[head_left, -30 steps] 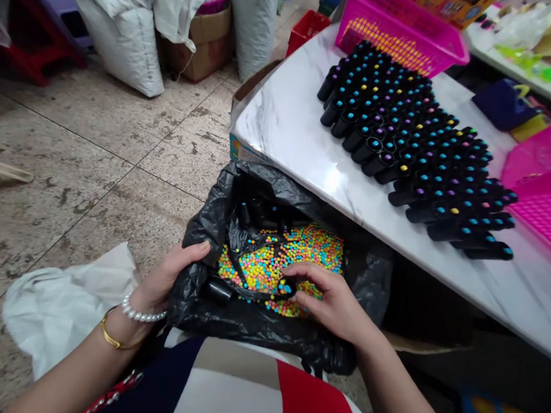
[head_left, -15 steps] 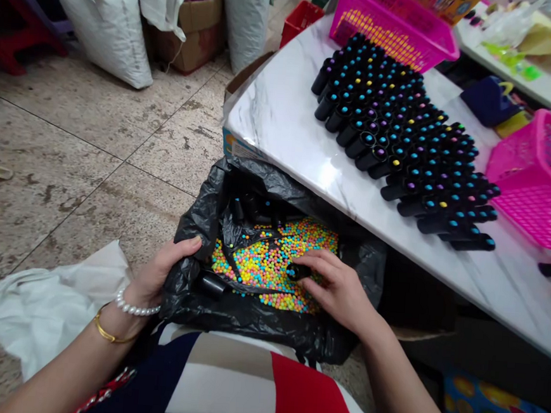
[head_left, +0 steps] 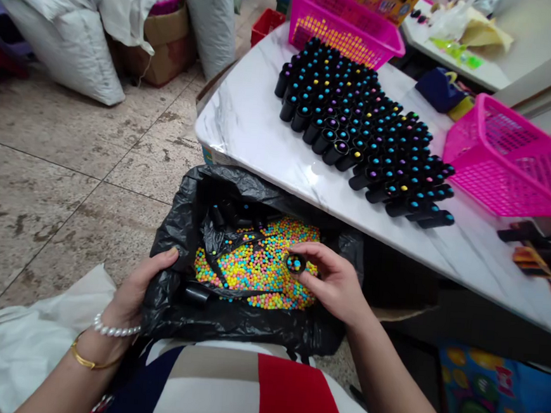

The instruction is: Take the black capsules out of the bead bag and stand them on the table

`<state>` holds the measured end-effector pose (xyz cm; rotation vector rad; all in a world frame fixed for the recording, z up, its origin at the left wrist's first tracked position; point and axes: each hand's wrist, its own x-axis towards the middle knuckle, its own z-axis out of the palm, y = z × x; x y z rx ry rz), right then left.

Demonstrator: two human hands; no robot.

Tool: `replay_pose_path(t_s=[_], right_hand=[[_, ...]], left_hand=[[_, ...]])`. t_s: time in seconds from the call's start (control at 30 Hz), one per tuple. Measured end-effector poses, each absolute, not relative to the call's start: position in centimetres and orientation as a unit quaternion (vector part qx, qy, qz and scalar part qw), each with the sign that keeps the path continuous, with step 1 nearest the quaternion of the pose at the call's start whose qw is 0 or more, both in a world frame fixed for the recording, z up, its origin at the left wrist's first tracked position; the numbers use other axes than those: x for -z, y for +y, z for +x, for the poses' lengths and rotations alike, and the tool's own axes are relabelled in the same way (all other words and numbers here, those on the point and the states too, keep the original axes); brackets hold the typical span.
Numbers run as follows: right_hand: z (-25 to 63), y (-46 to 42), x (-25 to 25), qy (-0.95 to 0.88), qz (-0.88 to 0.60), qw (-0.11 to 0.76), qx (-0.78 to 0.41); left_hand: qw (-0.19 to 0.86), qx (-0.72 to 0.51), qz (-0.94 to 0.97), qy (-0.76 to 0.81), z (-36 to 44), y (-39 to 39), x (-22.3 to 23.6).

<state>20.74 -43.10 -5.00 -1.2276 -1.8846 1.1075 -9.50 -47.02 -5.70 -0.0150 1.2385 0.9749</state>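
A box lined with a black plastic bag (head_left: pixel 242 328) stands in front of me, with many small coloured beads (head_left: pixel 247 261) inside. My left hand (head_left: pixel 148 279) grips the bag's left rim, thumb on top and fingers hidden beneath the plastic. Over the beads, my right hand (head_left: pixel 334 281) holds a black tube (head_left: pixel 294 263) between thumb and fingers. The tube's open end faces me and shows several coloured beads inside. Other black tubes (head_left: pixel 230 212) lie in the box at the back, and one black tube (head_left: pixel 197 294) lies near its front left.
Rows of black tubes (head_left: pixel 349 123) with coloured tops stand on the white marble-patterned table (head_left: pixel 244 115). Pink baskets (head_left: pixel 503 161) sit on the table at right and back. White sacks (head_left: pixel 69 44) and a cardboard box (head_left: pixel 168 45) are on the floor at left.
The black tube in my right hand has been turned up, so its open end with beads inside now shows. My left hand keeps hold of the bag's rim. The view has shifted right.
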Motion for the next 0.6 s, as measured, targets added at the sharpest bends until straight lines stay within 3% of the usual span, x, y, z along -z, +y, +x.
replay_pose_path(t_s=[0.13,0.23,0.37,0.6], right_hand=[[21.8,-42.9,5.2,-0.834,-0.439,0.251,-0.222],[22.8,-42.9,6.0,-0.866,-0.434,0.205,-0.141],[23.6,-43.3,6.4,-0.854,-0.463,0.201,-0.126],[23.0,-43.5,5.7,-0.799,-0.505,0.267,-0.191]], left_hand=[[0.683,-0.451,-0.009,0.575,-9.1,-46.9,5.3],[0.692,-0.448,-0.027,0.565,-9.0,-46.8,5.0],[0.698,-0.443,-0.026,0.562,-9.0,-46.7,4.7],[0.689,-0.441,-0.023,0.575,-8.9,-46.6,4.7]])
